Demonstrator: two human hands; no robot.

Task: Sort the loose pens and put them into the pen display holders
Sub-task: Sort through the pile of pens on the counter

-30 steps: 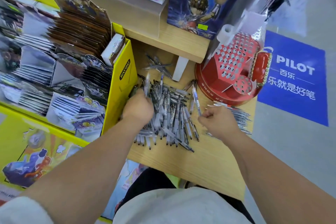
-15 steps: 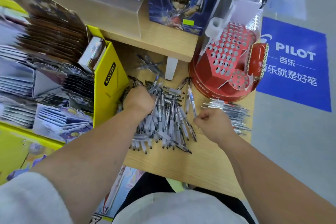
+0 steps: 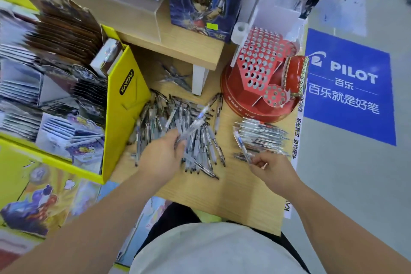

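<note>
On a pale wooden shop counter [image 3: 233,196], a person's left hand [image 3: 162,153] gripped one clear-barrelled pen [image 3: 195,123], motion-blurred and slanting toward 1 o'clock, over the loose heap of clear plastic pens [image 3: 206,144] spread at the centre. At 4 o'clock the right hand [image 3: 270,170] pinched a second clear pen [image 3: 242,145] by its lower end, just beside a tidier bundle of clear pens [image 3: 262,133] at 3 o'clock. A red perforated pen display holder [image 3: 255,66] stood at 1 o'clock, its holes unfilled. A yellow cardboard card display [image 3: 126,104] flanked the heap at 9 o'clock.
</note>
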